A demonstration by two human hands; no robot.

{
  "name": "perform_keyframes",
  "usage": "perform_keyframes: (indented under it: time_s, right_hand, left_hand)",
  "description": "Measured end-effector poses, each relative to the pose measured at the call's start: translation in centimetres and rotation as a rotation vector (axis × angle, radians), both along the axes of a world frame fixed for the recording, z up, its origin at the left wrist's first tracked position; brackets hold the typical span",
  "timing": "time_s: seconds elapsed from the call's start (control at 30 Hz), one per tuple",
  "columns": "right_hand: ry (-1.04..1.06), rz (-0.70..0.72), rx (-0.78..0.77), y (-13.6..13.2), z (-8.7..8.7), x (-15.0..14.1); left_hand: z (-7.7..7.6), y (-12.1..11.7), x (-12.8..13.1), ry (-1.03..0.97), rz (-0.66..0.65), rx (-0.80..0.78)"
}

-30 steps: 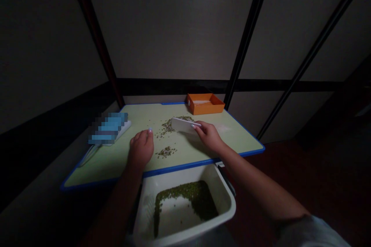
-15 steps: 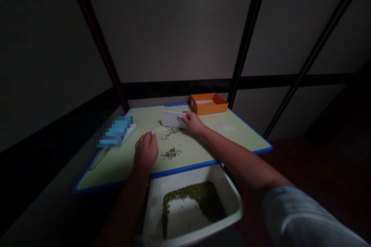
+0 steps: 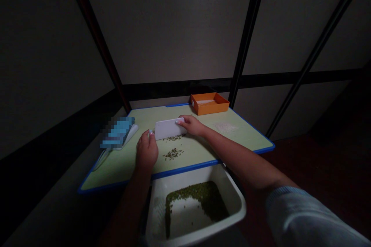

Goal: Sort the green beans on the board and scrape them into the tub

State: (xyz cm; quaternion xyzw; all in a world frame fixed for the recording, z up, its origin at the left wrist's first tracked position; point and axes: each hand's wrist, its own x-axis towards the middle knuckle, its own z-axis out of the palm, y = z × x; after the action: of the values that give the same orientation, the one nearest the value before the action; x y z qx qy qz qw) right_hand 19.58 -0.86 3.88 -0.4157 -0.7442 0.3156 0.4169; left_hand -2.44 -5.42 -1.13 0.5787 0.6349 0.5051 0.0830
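My right hand (image 3: 193, 125) pinches the right end of a flat white card-like plate (image 3: 166, 128), thumb in front. The plate stands on its long edge on the table, slightly tilted. Along its lower edge lie small greenish-brown beans (image 3: 174, 138), and a second small pile of beans (image 3: 173, 154) lies nearer to me. My left hand (image 3: 147, 149) rests left of the piles, fingers curled together and thumb on top, close by the plate's left end; I cannot tell whether they touch. Below the table's front edge, a white plastic basin (image 3: 234, 189) holds many green beans.
The pale green table (image 3: 145, 114) has a blue rim. At its back right stands an orange open box (image 3: 213, 109). A patch of whitish grains (image 3: 225, 127) lies on the right. At the left is a blurred blue screen (image 3: 117, 132) on a white stand with a cable.
My right hand has drawn the white plate toward me and to the left, pushing the far beans closer. My left hand has stayed almost in place, and the plate's end is now beside it.
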Motion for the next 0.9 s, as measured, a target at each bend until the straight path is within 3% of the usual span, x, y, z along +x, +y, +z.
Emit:
perform_keyframes:
  time_s: [0.27, 0.47, 0.6, 0.9]
  right_hand:
    - [0.037, 0.034, -0.022, -1.8, -0.1, 2.0]
    - [0.312, -0.323, 0.099, 0.9, 0.6, 6.2]
    - [0.379, -0.475, 0.048, 2.2, 0.8, 8.4]
    - [0.273, -0.361, -0.013, 2.1, -0.1, 6.6]
  left_hand:
    - [0.1, 0.1, -0.2, 0.022, -0.042, 0.005]
    - [-0.2, 0.4, -0.3, 0.032, -0.019, 0.022]
    - [0.0, 0.3, -0.2, 0.032, -0.029, 0.009]
    - [0.8, -0.1, 0.0, -0.023, -0.023, -0.067]
